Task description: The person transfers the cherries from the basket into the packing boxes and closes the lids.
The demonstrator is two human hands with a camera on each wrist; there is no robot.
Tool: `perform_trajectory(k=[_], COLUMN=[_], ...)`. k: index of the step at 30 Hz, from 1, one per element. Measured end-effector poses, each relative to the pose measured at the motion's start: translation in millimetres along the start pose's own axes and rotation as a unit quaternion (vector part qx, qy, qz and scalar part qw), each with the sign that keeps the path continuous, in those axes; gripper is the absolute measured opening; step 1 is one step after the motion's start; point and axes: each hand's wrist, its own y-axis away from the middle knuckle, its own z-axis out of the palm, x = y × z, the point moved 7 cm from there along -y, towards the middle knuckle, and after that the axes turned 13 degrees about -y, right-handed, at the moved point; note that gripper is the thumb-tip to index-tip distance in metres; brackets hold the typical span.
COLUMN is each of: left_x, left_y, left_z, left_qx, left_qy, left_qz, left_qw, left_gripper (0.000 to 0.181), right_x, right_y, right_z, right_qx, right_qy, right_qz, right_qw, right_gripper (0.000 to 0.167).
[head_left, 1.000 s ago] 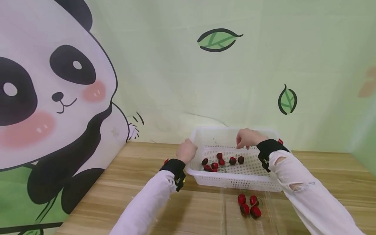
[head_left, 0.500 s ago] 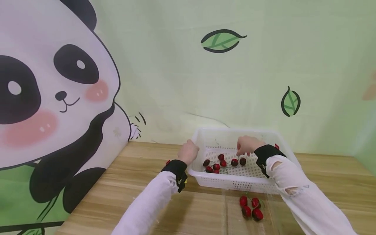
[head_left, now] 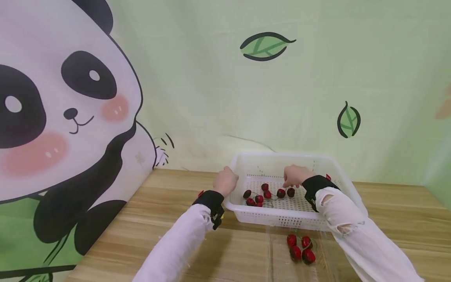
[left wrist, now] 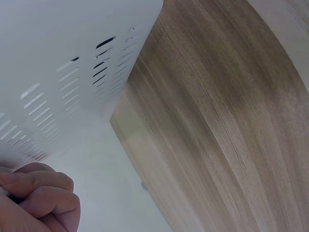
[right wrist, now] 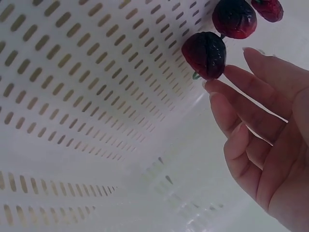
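Observation:
My left hand (head_left: 225, 181) grips the left rim of a white perforated plastic basket (head_left: 285, 214). In the left wrist view its curled fingers (left wrist: 48, 193) show beside the basket's slotted outer wall. My right hand (head_left: 297, 175) reaches down inside the basket, just above a dark red cherry (head_left: 290, 192). Seen from the right wrist, the fingertips (right wrist: 231, 72) come close to that cherry's side, with a gap between thumb and fingers; whether they touch it is hard to tell. Several more cherries (head_left: 259, 199) with green stems lie on the left part of the basket floor.
In front of the basket, a clear plastic container (head_left: 278, 266) stands on the wooden table (head_left: 169, 196), with a few cherries (head_left: 302, 249) in it. Behind the table hangs a pale green cloth (head_left: 197, 98) printed with a panda and leaves.
My right hand has lowered toward the cherries on the basket floor. The left hand keeps its hold on the rim, and the cherries stay in place.

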Motion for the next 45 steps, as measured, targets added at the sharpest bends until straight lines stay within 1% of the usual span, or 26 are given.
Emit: perform_trajectory(k=[7,13,17,21,26,28,32,37,45], left_x=[2.4,2.9,2.2,2.4,3.1,3.2,2.5,1.5,1.0], left_y=[-1.6,-1.7,-1.1,-0.3,-0.9,-1.6,-2.7,-2.1,-0.2], left_z=[-0.6,-0.9,-0.6,-1.0,-2.0,-1.8,-1.4,-1.8,-0.8], left_qx=[-0.004,-0.004,-0.003,-0.003,0.001,0.001,0.002,0.000,-0.009], left_qy=[-0.003,0.000,-0.002,-0.002,-0.007,-0.007,-0.007,-0.005,-0.005], left_qz=[0.002,0.003,0.001,0.001,0.000,0.000,0.001,0.001,-0.008], left_qw=[1.0000,1.0000,1.0000,1.0000,1.0000,1.0000,1.0000,1.0000,0.9999], left_gripper=[0.030,0.030,0.029,0.029,0.028,0.028,0.028,0.028,0.028], right_x=[13.1,18.1,19.8,20.4,17.7,16.9,15.1,17.5,26.0], right_y=[-4.2,-8.0,-10.2,-10.8,-10.1,-9.5,-8.5,-10.3,-17.3], right_z=[3.2,6.8,10.3,12.7,12.9,12.7,11.5,13.6,24.9], right_qx=[0.011,0.012,0.004,-0.007,-0.015,-0.015,-0.008,-0.010,-0.031], right_qy=[0.026,0.015,0.004,0.001,0.014,0.008,-0.004,0.005,0.004], right_qz=[0.024,0.038,0.044,0.040,0.017,0.017,0.024,0.037,0.053], right_qw=[0.9993,0.9991,0.9990,0.9992,0.9996,0.9997,0.9997,0.9993,0.9981], right_gripper=[0.017,0.018,0.015,0.010,0.005,0.004,0.009,0.013,0.006])
